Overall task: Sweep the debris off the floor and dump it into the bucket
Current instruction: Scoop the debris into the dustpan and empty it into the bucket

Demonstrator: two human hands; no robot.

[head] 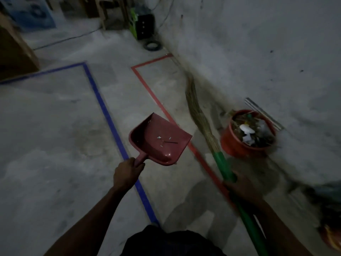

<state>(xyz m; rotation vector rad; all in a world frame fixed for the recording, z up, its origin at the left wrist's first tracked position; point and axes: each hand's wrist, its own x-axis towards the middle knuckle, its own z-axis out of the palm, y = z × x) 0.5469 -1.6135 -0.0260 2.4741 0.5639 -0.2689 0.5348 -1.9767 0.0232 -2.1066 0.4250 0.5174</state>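
Red dustpan (162, 139) in left grip (127, 172), green broom handle (224, 167) in right grip (243, 189)

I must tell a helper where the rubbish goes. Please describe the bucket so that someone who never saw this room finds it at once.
Follow the grey wall on the right down to where it meets the floor. There, just right of the broom bristles, stands the bucket. It is round and orange-red, already full of mixed rubbish with white scraps on top; the dustpan is darker red, flat, and held in the left hand.
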